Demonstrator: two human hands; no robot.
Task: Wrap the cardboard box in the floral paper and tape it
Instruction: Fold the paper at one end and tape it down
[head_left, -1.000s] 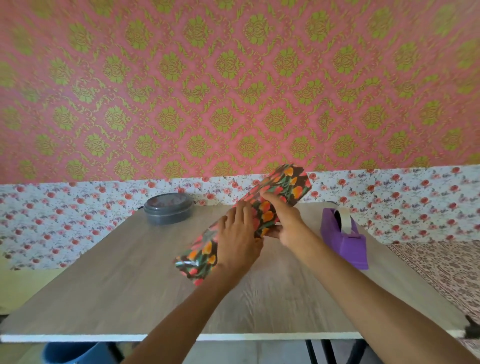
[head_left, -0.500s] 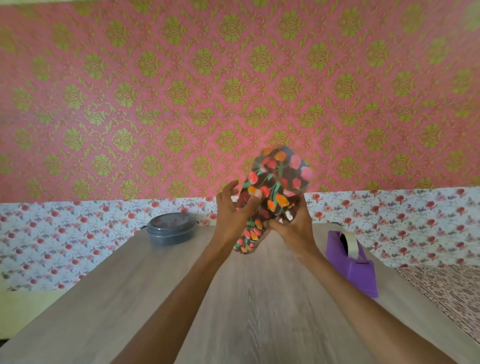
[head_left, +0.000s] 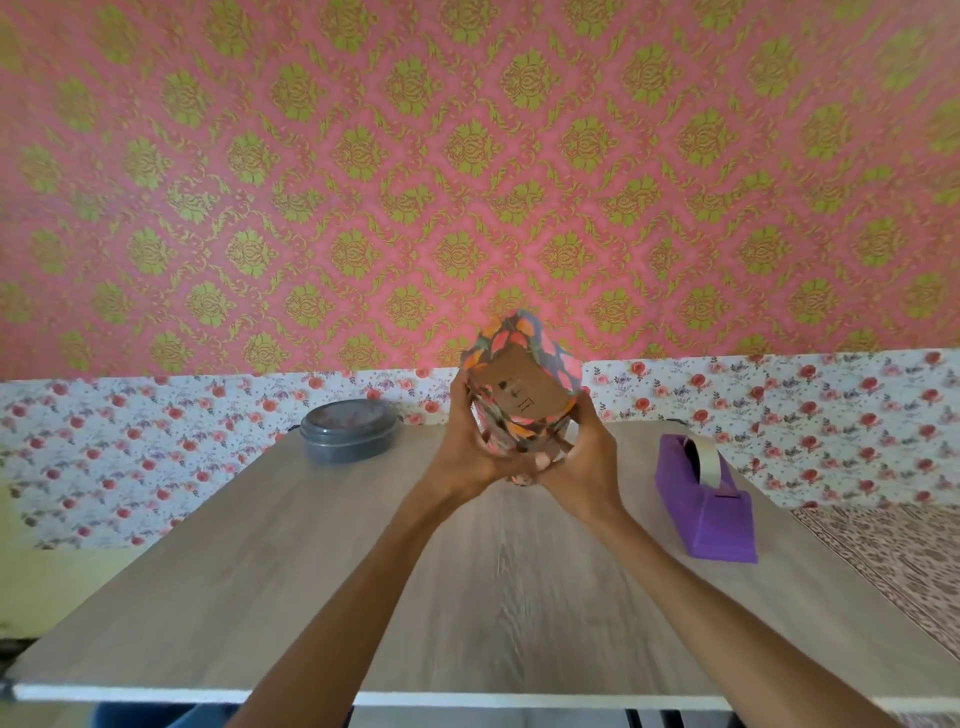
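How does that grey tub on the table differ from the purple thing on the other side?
The grey lidded container is round and low; the purple tape dispenser is long and wedge-shaped. The container sits far left, closed; the dispenser sits right, carrying a tape roll. Both rest on the wooden table, untouched: the left hand and right hand grip the cardboard box.

glossy floral paper (head_left: 524, 332), matt cardboard box (head_left: 524, 387)
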